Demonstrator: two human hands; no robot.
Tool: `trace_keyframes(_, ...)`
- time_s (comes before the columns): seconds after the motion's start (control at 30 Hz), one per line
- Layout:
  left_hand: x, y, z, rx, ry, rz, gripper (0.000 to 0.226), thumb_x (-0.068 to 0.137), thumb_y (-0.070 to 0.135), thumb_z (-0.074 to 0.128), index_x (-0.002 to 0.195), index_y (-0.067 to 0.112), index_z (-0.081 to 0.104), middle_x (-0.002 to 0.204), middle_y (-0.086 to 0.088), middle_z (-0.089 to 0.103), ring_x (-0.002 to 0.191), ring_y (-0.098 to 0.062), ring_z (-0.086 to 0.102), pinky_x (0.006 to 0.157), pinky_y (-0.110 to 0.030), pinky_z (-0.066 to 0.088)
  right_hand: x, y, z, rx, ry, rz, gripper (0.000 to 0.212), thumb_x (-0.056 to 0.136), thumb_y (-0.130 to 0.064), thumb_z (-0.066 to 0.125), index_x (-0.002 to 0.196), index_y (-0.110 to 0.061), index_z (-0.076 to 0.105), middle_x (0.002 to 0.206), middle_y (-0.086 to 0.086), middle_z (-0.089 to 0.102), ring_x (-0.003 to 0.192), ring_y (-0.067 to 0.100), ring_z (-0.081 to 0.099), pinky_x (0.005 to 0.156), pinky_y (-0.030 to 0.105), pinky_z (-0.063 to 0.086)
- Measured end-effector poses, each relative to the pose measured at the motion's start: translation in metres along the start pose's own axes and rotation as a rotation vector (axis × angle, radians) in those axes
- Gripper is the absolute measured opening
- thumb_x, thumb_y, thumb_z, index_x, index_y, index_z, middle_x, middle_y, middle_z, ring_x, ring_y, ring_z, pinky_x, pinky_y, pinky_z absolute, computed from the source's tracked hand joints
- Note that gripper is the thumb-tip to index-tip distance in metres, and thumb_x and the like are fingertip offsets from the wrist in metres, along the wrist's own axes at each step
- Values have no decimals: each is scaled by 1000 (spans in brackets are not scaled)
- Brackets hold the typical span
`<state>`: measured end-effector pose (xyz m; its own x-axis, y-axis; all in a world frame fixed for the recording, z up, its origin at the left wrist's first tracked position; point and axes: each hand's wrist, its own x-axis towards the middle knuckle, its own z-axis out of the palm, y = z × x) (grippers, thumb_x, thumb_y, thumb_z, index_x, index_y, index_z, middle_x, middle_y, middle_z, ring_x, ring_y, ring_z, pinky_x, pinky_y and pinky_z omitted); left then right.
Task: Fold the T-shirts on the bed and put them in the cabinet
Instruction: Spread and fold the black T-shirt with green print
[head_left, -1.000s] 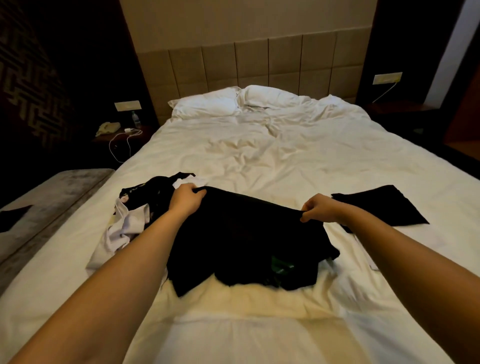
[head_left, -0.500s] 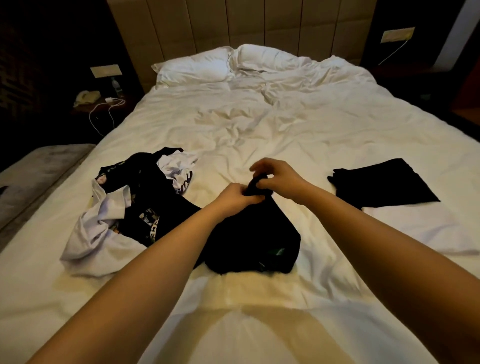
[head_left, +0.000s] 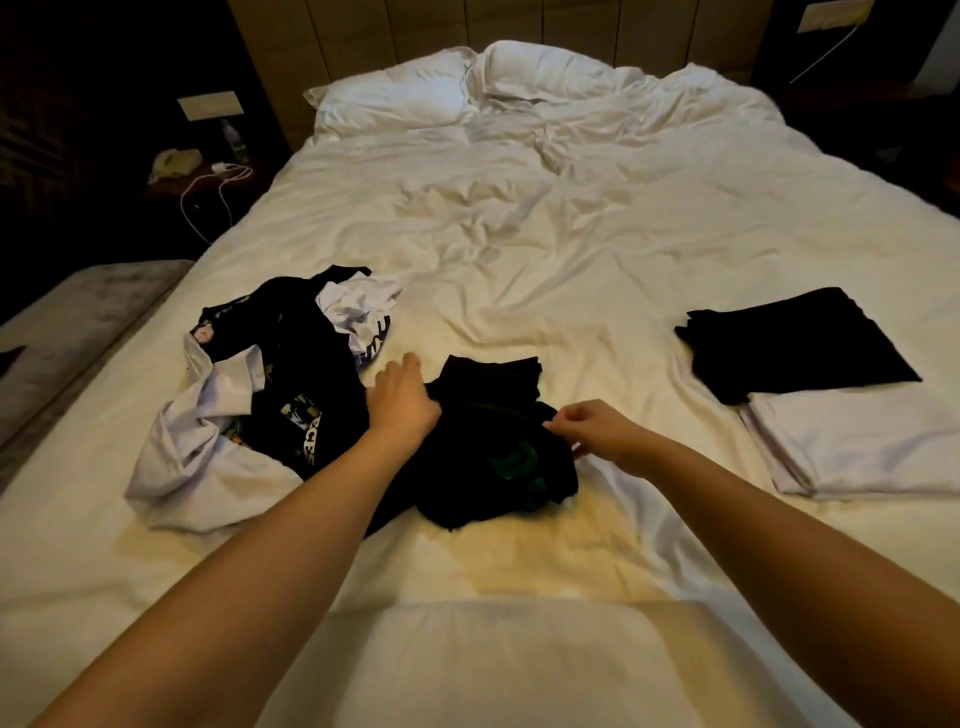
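A black T-shirt (head_left: 493, 415) with a green print lies bunched and partly folded on the white bed (head_left: 571, 234) in front of me. My left hand (head_left: 402, 400) rests on its left edge, fingers reaching over the cloth. My right hand (head_left: 592, 428) pinches the shirt's right edge with curled fingers. A heap of unfolded black and white T-shirts (head_left: 260, 395) lies to the left. On the right sit a folded black T-shirt (head_left: 795, 343) and a folded white T-shirt (head_left: 872, 447), touching each other.
Two white pillows (head_left: 467, 83) lie against the padded headboard. A dark nightstand (head_left: 197, 176) at the left carries a telephone and a white cable. A grey bench (head_left: 62, 322) runs along the bed's left side. No cabinet is in view.
Both hands brought the black shirt's far edge together in the middle, folding it narrower. They have since moved apart to its left and right edges. The camera tilted down.
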<state>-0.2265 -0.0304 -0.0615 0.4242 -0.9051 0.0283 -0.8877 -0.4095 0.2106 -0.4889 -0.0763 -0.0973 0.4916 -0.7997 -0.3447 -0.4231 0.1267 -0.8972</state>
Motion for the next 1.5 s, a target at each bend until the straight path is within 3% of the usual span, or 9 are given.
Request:
trace_keyframes(0.1, -3, 28, -7, -253, 103, 456, 37, 85, 13, 62, 122, 17, 64, 123, -6, 61, 118, -26, 53, 102, -40, 39, -1, -10, 5, 130, 28, -106, 21, 97, -23, 63, 81, -8, 65, 78, 4, 64, 78, 16, 62, 75, 27, 54)
trace_keyframes(0.27, -11, 54, -15, -352, -470, 528, 15, 95, 40, 62, 98, 28, 71, 95, 8, 68, 88, -6, 61, 80, -27, 47, -12, -34, 1, 300, 35, -175, 23, 94, -27, 66, 88, -5, 68, 79, 6, 67, 77, 18, 66, 74, 30, 55)
trace_keyframes(0.37, -11, 53, -24, -488, -335, 479, 21, 94, 33, 66, 75, 26, 66, 68, 10, 61, 64, -4, 55, 66, -27, 40, -20, -45, -2, 414, 46, -167, 23, 96, -27, 63, 87, -6, 67, 78, 6, 68, 76, 19, 66, 70, 27, 53)
trace_keyframes(0.57, -20, 81, -73, -685, -11, 487, 18, 97, 22, 62, 105, 13, 75, 93, 8, 70, 90, -6, 64, 74, -6, 43, -36, -101, -18, 679, 81, -241, 28, 97, -27, 61, 104, 0, 66, 94, 13, 73, 87, 23, 71, 70, 28, 57)
trace_keyframes(0.8, -24, 102, -172, -927, 242, 477, 21, 97, 22, 62, 111, 12, 74, 101, 5, 72, 98, -11, 68, 87, -28, 54, -82, -200, -46, 532, 86, -430, 24, 98, -27, 59, 93, -4, 65, 83, 5, 71, 80, 17, 69, 68, 25, 55)
trace_keyframes(1.03, -44, 102, -250, -1078, 467, 460, 18, 99, 25, 60, 91, 17, 75, 78, 8, 69, 74, -8, 64, 64, -21, 47, -128, -259, -63, 346, 348, -464, 23, 96, -23, 62, 100, -1, 68, 83, 8, 65, 84, 20, 65, 71, 26, 51)
trace_keyframes(1.27, -56, 85, -254, -938, 126, 424, 23, 103, 28, 49, 86, 15, 57, 74, -2, 55, 65, -15, 49, 60, -29, 35, -136, -239, -58, -65, 295, -235, 22, 100, -18, 56, 105, -2, 69, 90, 15, 61, 78, 22, 56, 67, 30, 45)
trace_keyframes(1.4, -59, 81, -246, -808, 136, 438, 19, 103, 30, 49, 88, 20, 54, 82, -6, 64, 65, -18, 52, 63, -34, 37, -141, -229, -27, -74, 538, -508, 37, 95, -43, 61, 98, -7, 69, 74, 6, 60, 65, 19, 56, 65, 42, 50)
trace_keyframes(1.5, -61, 82, -245, -839, 220, 417, 20, 102, 31, 50, 87, 19, 55, 84, -8, 66, 68, -19, 55, 62, -34, 39, -145, -215, 1, -125, 495, -665, 39, 84, -50, 71, 86, -12, 63, 77, 6, 65, 68, 22, 62, 65, 44, 52)
